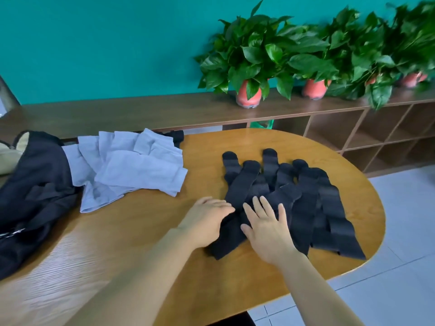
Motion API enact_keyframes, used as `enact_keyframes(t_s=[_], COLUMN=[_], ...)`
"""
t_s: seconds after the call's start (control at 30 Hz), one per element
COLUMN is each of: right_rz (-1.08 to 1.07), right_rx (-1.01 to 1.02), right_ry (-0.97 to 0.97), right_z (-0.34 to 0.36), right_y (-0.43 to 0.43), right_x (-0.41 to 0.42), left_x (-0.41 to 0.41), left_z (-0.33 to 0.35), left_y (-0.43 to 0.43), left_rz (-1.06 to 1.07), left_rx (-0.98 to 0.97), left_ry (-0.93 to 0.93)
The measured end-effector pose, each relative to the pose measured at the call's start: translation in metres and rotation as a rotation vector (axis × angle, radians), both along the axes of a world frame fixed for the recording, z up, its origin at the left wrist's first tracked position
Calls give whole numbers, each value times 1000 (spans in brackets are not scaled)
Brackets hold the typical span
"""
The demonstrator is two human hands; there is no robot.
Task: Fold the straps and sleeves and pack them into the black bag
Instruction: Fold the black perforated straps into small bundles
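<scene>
Head camera, looking down over a person's 2 bare forearms onto an oval wooden table (141, 231).

A pile of black straps (313, 203) lies fanned out on the right half of the table, with the rounded ends pointing away from the person and the long bands overlapping one another. Both hands are at the near left part of this pile. The left hand (207, 220) lies flat with its fingers straight and close together, pointing right, the fingertips touching the edge of a strap. It grips nothing. The right hand (267, 234) rests palm down on top of the straps with its fingers spread wide and straight, also gripping nothing.

To the left of the straps, and apart from them, a loose heap of pale blue-grey sleeves (131, 170) lies overlapping on the table. The black bag (35, 189) sits slumped at the table's far left edge, touching the sleeves.

Behind the table, a brown shelf unit (141, 111) runs along a teal wall (94, 43) and carries leafy green plants (256, 48) in red pots. Pale floor tiles (400, 290) show at the right.
</scene>
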State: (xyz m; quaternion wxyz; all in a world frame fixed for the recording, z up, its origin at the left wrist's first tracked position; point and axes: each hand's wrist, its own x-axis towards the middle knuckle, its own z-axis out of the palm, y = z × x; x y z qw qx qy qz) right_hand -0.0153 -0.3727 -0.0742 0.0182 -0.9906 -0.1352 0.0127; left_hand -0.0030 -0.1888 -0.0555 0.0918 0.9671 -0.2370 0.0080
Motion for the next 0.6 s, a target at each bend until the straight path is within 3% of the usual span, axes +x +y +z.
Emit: enact_keyframes(t_s=[0.1,0.6], right_rz=[-9,-25], right_rx=[14,15], right_ry=[71,142], right_z=[-4,-7], right_y=[-1,-5], right_x=[-2,1], left_x=[-3,-93], left_z=[-5,-18], left_y=[3,76], left_rz=[19,87], left_rx=[25,-63], left_ry=[73,84])
